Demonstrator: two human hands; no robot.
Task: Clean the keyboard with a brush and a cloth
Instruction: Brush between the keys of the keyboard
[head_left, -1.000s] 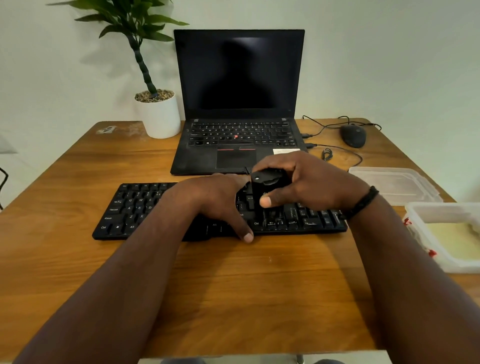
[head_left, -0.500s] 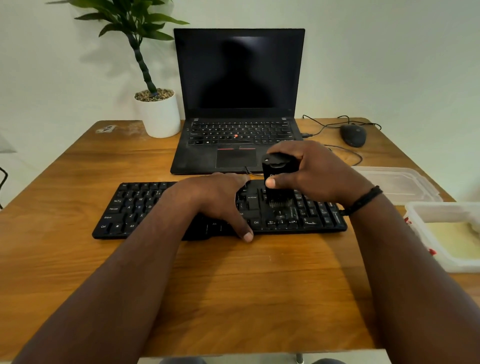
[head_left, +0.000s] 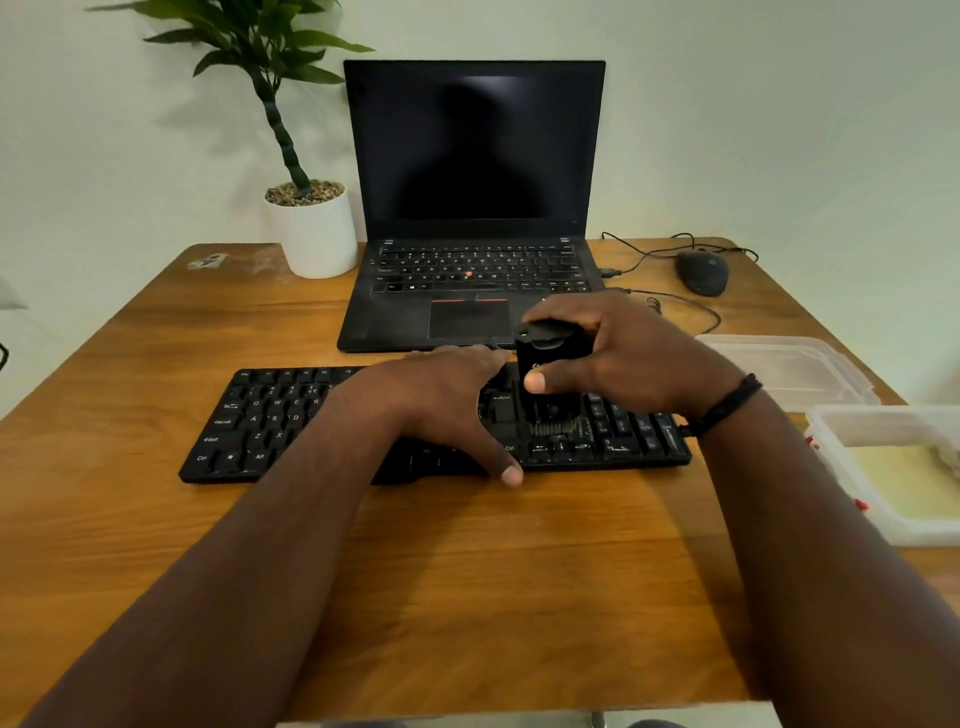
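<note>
Gripping a black brush (head_left: 551, 364) upright between thumb and curled fingers, the right hand (head_left: 623, 358) sets its bristles on the keys just above the arrow cluster of the black keyboard (head_left: 270, 421). That keyboard lies across the middle of the counter (head_left: 467, 571). Flat on the keys, fingers relaxed, the left hand (head_left: 447, 400) steadies it, thumb at the near edge.

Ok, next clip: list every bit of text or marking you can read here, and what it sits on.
"Ctrl", "Alt", "Shift", "Caps Lock", "Enter": key legends on the black keyboard, left block and beside the brush.
"Q W E R", "A S D", "Z X": letter keys on the same keyboard.
Laptop key legends: too small to read.
Logos on the brush and the mouse: blurred, unreadable.
</note>
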